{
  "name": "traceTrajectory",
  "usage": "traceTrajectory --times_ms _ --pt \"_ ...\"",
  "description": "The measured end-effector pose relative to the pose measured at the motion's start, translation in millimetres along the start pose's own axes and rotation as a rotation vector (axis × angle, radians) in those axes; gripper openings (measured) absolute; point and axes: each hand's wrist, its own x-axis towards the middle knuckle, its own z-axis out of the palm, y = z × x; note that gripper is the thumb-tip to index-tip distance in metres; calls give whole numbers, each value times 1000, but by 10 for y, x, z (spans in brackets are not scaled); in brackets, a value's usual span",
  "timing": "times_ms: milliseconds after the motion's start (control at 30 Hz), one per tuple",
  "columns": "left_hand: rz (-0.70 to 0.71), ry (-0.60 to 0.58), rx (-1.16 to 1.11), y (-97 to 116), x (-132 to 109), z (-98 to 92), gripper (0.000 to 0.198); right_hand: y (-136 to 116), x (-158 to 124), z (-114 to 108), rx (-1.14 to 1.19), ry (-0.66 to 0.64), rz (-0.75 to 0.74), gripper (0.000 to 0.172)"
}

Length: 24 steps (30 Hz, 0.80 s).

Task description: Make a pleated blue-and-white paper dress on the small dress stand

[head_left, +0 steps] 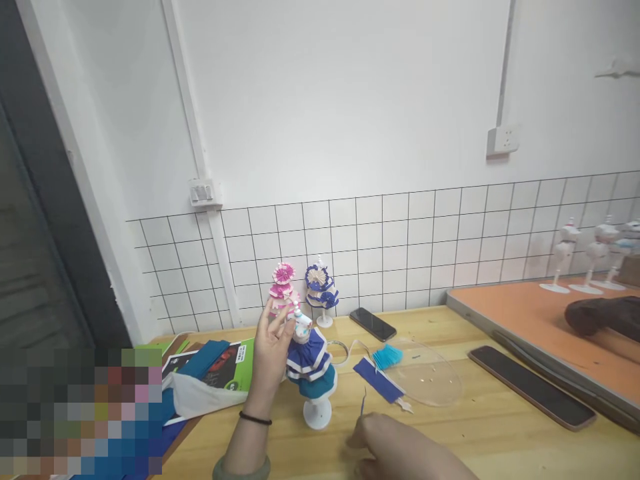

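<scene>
My left hand [270, 350] reaches up beside a small doll figure [310, 367] in a blue and white layered paper dress on a white stand. Its fingers are spread and touch the doll's upper body. My right hand [385, 437] rests low on the wooden table [480, 427], fingers pinched on a thin blue tool or needle [363, 402] that points up. A dark blue paper strip [376, 380] and a teal fringe piece [387, 357] lie just beyond it.
A pink paper doll [283, 288] and a blue one [320, 287] stand by the tiled wall. A clear oval plate [430, 380], two phones [373, 324] [533, 387], paper sheets [210, 370] and an orange board [540, 320] with white stands [563, 260] lie around.
</scene>
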Motion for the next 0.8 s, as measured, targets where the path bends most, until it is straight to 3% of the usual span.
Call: traceTrajectory --times_ms 100,233,400,600,800 --pt "-5 -11 -27 23 2 1 89 -130 -31 -181 12 96 -99 33" --pt "-54 -58 -75 163 -57 53 83 -264 -50 -366 112 344 -190 26" --pt "-287 -265 -128 390 -263 211 83 -330 -161 -515 356 553 -204 32" --pt "-517 -567 -213 396 -553 480 86 -420 -322 -652 583 531 -241 39" --pt "-602 -652 -221 300 -686 627 89 -433 -285 -650 896 365 -370 32"
